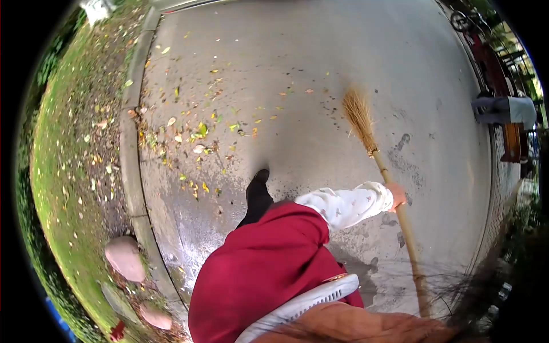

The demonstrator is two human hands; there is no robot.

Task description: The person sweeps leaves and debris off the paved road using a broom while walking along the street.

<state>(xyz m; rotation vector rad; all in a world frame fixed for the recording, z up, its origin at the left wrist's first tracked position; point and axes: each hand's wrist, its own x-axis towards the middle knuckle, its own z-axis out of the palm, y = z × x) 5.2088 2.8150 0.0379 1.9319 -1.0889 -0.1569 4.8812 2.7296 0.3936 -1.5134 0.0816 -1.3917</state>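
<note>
My right hand (394, 197) is wrapped round the wooden handle of a straw broom (409, 240). It grips partway along the handle, below a white patterned sleeve (351, 204). The bristles (358, 114) point forward and touch or hover just over the pavement; I cannot tell which. Toward the lower right the handle runs down beside dark strands of hair. My left hand is out of sight. Scattered yellow, green and brown leaves (201, 131) lie to the left of the broom, thickest along the curb.
A concrete curb (131, 166) borders grass (57, 171) on the left, with a pinkish boulder (126, 258) beside it. My dark shoe (261, 175) is on the pavement (309, 46). At the far right are a person in grey trousers (493, 110), a bench (514, 143) and a bicycle (460, 22).
</note>
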